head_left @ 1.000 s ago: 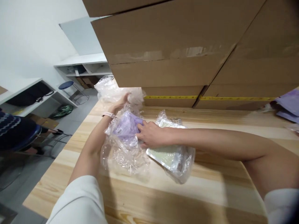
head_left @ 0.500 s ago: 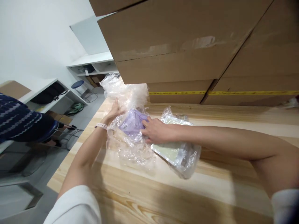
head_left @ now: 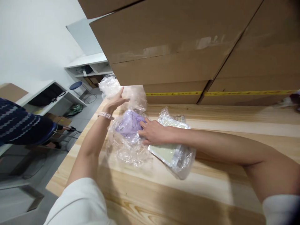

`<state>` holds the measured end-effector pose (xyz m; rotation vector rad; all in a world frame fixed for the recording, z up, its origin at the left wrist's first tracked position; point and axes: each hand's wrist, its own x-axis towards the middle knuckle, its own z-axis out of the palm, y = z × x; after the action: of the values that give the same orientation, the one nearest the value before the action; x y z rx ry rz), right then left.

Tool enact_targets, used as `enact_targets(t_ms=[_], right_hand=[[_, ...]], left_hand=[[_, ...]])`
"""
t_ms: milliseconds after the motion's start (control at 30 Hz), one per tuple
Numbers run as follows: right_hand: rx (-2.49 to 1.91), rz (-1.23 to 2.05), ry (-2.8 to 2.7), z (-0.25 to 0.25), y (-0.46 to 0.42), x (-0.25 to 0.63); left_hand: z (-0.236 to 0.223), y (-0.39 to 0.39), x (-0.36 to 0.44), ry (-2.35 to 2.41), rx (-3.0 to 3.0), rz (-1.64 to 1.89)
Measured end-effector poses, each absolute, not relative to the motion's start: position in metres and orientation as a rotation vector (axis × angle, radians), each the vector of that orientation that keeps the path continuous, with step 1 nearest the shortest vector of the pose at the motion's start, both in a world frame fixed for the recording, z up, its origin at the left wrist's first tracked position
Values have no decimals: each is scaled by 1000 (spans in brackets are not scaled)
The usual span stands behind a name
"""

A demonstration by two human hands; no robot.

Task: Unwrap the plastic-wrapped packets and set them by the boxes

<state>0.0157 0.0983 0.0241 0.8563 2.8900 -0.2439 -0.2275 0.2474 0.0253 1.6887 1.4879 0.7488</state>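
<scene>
A purple packet (head_left: 130,124) lies on the wooden table among crumpled clear plastic wrap (head_left: 131,153). My right hand (head_left: 153,132) is at the packet's right edge, fingers bent and closed on it. My left hand (head_left: 116,101), with a band on the wrist, has its fingers spread beside a heap of clear plastic bags (head_left: 137,95) and holds nothing that I can see. Under my right wrist lie flat silver-edged, pale green pouches (head_left: 164,154) in clear plastic, partly hidden by the forearm.
Large cardboard boxes (head_left: 164,47) are stacked along the table's back, with a yellow measuring tape (head_left: 173,93) at their foot. To the left, past the table's edge, a person in a patterned dark top (head_left: 21,123) sits near white shelves (head_left: 56,93). A blue stool (head_left: 75,85) stands farther back.
My left hand has drawn back from the plastic bags and its fingers have spread. The right hand stays at the purple packet. The view has shifted slightly.
</scene>
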Motion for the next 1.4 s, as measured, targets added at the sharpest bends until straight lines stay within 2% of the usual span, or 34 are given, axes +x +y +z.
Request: enact_targets(t_ms=[133, 333, 467, 700, 833, 967, 1067, 1167, 1333, 1400], right_hand=[[854, -253, 2924, 20, 99, 18], [850, -295, 2959, 16, 92, 30], [909, -333, 2942, 16, 76, 63], [1214, -369, 2860, 4, 48, 159], [1367, -444, 2902, 15, 28, 205], [1581, -427, 2981, 42, -13, 222], [1396, -662, 2948, 46, -44, 208], [1108, -887, 2953, 32, -64, 177], [538, -1379, 3058, 16, -77, 147], [538, -1502, 3119, 19, -77, 148]], left_hand=[[42, 157, -245, 1626, 1522, 720], [12, 36, -204, 1418, 1275, 784], [0, 17, -164, 1324, 1246, 836], [-17, 34, -77, 1174, 1348, 773], [2, 35, -62, 1080, 1492, 733], [31, -9, -97, 1363, 1664, 853], [27, -62, -111, 1360, 1704, 764], [3, -101, -100, 1192, 1698, 706], [-20, -115, -82, 957, 1609, 680], [-16, -113, -86, 943, 1569, 705]])
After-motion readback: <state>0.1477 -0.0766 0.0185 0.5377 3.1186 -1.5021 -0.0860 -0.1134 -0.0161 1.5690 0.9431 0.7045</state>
